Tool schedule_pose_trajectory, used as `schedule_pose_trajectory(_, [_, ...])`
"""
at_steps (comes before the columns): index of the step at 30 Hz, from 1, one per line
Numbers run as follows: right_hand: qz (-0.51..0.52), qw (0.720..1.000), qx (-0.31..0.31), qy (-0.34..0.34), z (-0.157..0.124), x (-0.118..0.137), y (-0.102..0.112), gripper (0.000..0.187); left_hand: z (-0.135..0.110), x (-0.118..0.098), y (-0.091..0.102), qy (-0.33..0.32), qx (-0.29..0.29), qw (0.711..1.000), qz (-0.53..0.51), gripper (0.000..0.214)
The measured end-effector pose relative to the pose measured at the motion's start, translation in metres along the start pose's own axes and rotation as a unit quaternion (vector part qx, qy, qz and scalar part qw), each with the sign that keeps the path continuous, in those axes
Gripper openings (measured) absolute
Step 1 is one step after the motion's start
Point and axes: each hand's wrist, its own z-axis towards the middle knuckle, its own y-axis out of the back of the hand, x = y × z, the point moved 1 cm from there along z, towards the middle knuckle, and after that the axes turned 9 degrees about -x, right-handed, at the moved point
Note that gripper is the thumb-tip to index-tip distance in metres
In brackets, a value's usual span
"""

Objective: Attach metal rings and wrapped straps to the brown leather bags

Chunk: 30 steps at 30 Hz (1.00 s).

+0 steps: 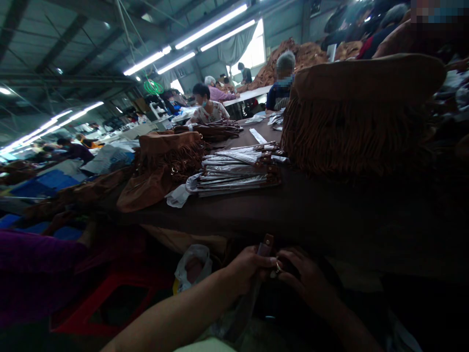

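Note:
My left hand (244,270) is closed around a brown strap (268,240) partly wrapped in clear plastic, in front of the table edge. The strap's riveted end sticks up above my thumb, and a plastic-covered length hangs below. At my left fingertips is a small shiny metal fitting (277,267), perhaps a clasp; its exact kind is unclear. My right hand (306,274) pinches the fitting from the other side, its fingers bent and partly in shadow. On the dark table beyond lies a stack of plastic-wrapped straps (234,171).
Brown fringed bags (164,156) lie left of the stack; a tall fringed pile (359,122) stands right. Below the dark tabletop (227,210) are a white plastic bag (193,266) and a red stool (110,298). A co-worker's purple sleeve (40,254) is at left. Several people sit beyond.

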Motion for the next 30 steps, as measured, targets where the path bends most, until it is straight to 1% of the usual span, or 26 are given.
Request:
schedule_pose_trajectory(3, [0.0,1.0,0.004,-0.014,0.002,-0.003,-0.002,0.028,0.002,0.0,0.001,0.001,-0.019,1.0,-0.008,0.034])
schedule_pose_trajectory(7, [0.054,0.998,0.01,-0.039,0.006,-0.007,-0.004,0.027,0.003,-0.001,0.003,-0.024,-0.039,0.999,-0.003,0.046])
schedule_pose_trajectory(13, [0.123,0.988,0.031,-0.083,0.007,0.0,-0.003,0.032,0.001,-0.003,0.002,-0.038,-0.047,0.998,0.012,0.047])
schedule_pose_trajectory(18, [0.122,0.984,0.063,-0.116,0.008,0.004,0.004,0.041,0.004,0.007,-0.002,-0.059,-0.08,0.995,0.008,0.046])
schedule_pose_trajectory(22, [0.109,0.986,0.052,-0.117,0.009,0.001,0.0,0.043,0.005,0.012,-0.004,-0.086,-0.12,0.989,-0.021,0.047])
schedule_pose_trajectory(24, [0.102,0.987,0.042,-0.118,0.008,-0.002,-0.006,0.045,0.005,0.011,-0.003,-0.076,-0.108,0.991,-0.03,0.045])
schedule_pose_trajectory(27, [0.094,0.988,0.033,-0.114,0.006,-0.006,-0.011,0.047,0.005,0.007,0.0,-0.022,-0.074,0.997,-0.02,0.038])
schedule_pose_trajectory(30, [0.089,0.99,0.051,-0.098,0.005,-0.008,-0.009,0.046,0.006,0.002,0.004,0.0,-0.063,0.998,0.005,0.037])
